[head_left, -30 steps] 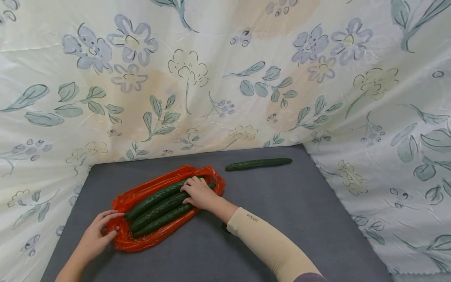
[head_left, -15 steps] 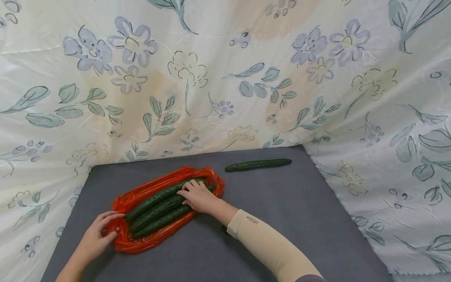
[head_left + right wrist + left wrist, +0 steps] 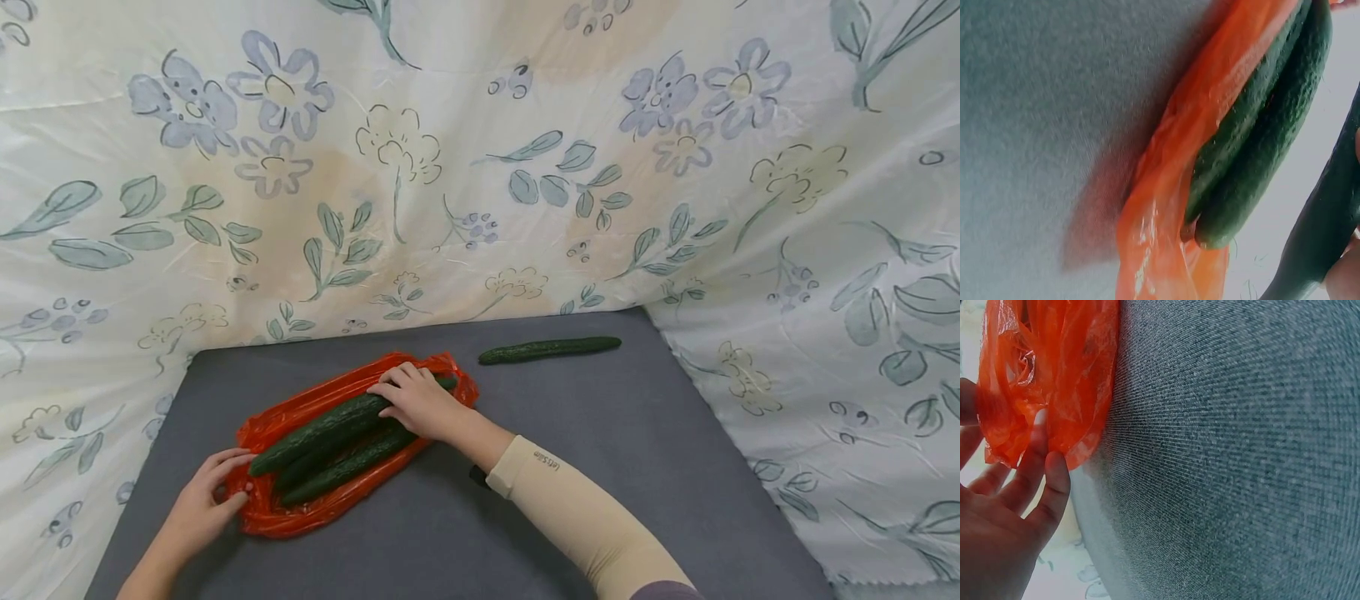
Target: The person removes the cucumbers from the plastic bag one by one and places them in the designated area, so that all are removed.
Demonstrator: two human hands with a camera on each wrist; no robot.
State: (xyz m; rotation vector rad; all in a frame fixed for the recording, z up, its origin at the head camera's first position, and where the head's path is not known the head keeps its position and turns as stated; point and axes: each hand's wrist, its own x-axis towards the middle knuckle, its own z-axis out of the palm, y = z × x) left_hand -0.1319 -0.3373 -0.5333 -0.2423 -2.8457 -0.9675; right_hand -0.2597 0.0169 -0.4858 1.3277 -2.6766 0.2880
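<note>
My right hand (image 3: 420, 404) grips a dark green cucumber (image 3: 322, 429) near its far end and holds it raised over the others in an open red plastic bag (image 3: 318, 400). In the right wrist view, fingers (image 3: 1347, 275) wrap this cucumber (image 3: 1319, 237) at the right edge, apart from two cucumbers that lie in the bag. One of those, the near cucumber (image 3: 348, 471), shows plainly; the other is mostly covered from above. My left hand (image 3: 202, 500) holds the bag's left end, its fingers and thumb on either side of the red plastic (image 3: 1054, 375).
Another cucumber (image 3: 551, 350) lies by itself at the back of the grey table (image 3: 622, 450), right of the bag. A flowered cloth (image 3: 450, 167) hangs behind the table and along its sides.
My right hand has shifted slightly up and left, gripping a cucumber and lifting it above the others; its near end has moved left. The left hand and the bag have stayed nearly still.
</note>
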